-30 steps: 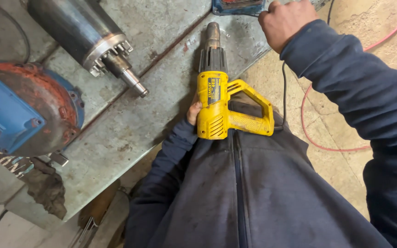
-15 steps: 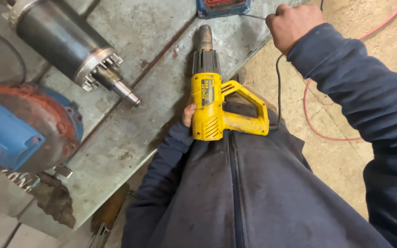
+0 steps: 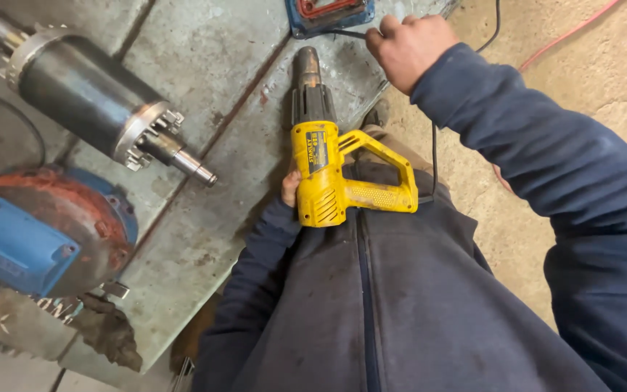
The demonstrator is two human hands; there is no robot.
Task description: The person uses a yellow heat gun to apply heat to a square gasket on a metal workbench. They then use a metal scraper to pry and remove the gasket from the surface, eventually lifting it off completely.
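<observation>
Yellow heat gun [image 3: 328, 170] against left hand [image 3: 291, 189], right hand [image 3: 408, 47] beyond its nozzle.

your heat gun [image 3: 328, 174] is matt yellow plastic, scuffed, with a dull grey metal nozzle. the workbench [image 3: 205, 65] under it is rough, stained sheet metal. the motor shaft [image 3: 190, 165] looks smooth bare steel, the blue housing [image 3: 38, 232] chipped and rusty.

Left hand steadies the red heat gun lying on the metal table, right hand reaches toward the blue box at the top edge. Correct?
Not quite: the heat gun is yellow, not red, as the head view shows. The left hand does steady it on the metal table, and the right hand reaches by the blue box.
</observation>
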